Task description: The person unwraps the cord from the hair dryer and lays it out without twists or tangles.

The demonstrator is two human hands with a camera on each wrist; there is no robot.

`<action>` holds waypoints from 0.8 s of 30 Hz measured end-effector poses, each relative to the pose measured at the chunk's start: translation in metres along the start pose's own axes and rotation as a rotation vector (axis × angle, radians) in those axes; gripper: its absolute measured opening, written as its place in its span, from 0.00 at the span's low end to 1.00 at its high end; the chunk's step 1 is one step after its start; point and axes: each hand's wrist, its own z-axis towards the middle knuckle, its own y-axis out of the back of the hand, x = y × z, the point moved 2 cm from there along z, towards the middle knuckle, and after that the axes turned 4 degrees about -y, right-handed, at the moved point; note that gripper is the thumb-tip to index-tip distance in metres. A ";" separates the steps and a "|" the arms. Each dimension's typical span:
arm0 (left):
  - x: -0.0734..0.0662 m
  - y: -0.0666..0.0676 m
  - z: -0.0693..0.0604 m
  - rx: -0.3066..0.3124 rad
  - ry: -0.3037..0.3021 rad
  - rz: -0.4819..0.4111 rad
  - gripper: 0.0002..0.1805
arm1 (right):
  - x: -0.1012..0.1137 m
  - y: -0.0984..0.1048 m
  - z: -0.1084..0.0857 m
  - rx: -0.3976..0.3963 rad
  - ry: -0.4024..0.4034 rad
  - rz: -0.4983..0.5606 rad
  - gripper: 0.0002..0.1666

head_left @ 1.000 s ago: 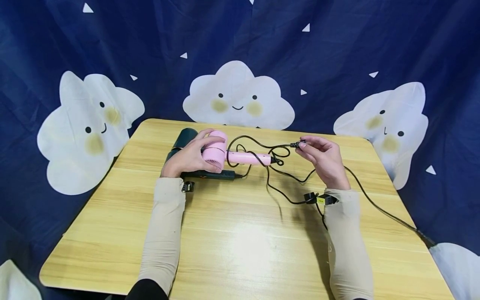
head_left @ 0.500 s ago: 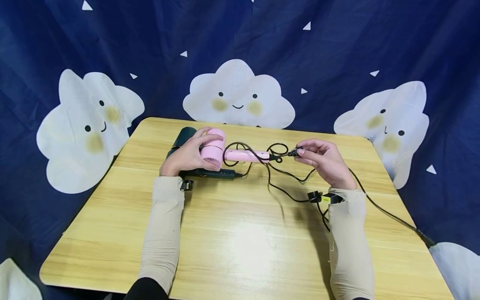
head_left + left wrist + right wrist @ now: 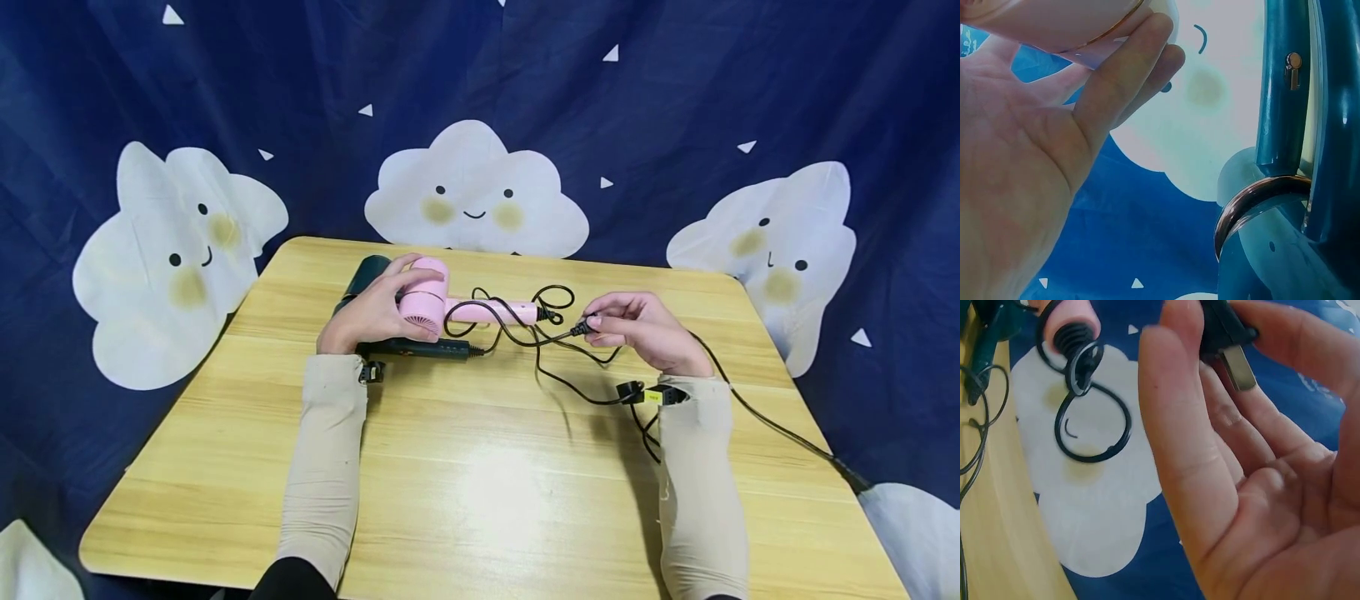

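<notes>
My left hand (image 3: 372,310) grips the barrel of a pink hair dryer (image 3: 424,298), whose handle points to the right. In the left wrist view the fingers curve around the pink barrel (image 3: 1054,25). Between thumb and fingers my right hand (image 3: 647,335) pinches the black plug (image 3: 582,327) of a cord. A metal prong of this plug (image 3: 1225,331) shows in the right wrist view. The cord sweeps in a loop across the pink handle (image 3: 517,313). Partly behind my left hand lies a dark green hair dryer (image 3: 367,277), its handle just nearer than the pink one.
Black cords (image 3: 558,379) tangle between the dryers and my right wrist. A small black block (image 3: 628,392) sits by that wrist. Another cord (image 3: 772,423) runs to the right edge of the wooden table (image 3: 480,517). A blue cloud-print curtain (image 3: 637,108) hangs behind.
My right hand has moved slightly down and nearer with the plug, and the cord's loop has swung lower across the pink handle. My left hand has stayed nearly in place.
</notes>
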 end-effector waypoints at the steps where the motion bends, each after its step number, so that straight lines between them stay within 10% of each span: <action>1: 0.000 0.000 0.000 -0.003 -0.004 0.000 0.53 | -0.002 0.001 0.000 0.008 -0.018 -0.008 0.11; 24: -0.007 0.003 -0.002 -0.025 -0.020 -0.021 0.53 | -0.024 0.013 0.015 -0.093 -0.200 -0.256 0.20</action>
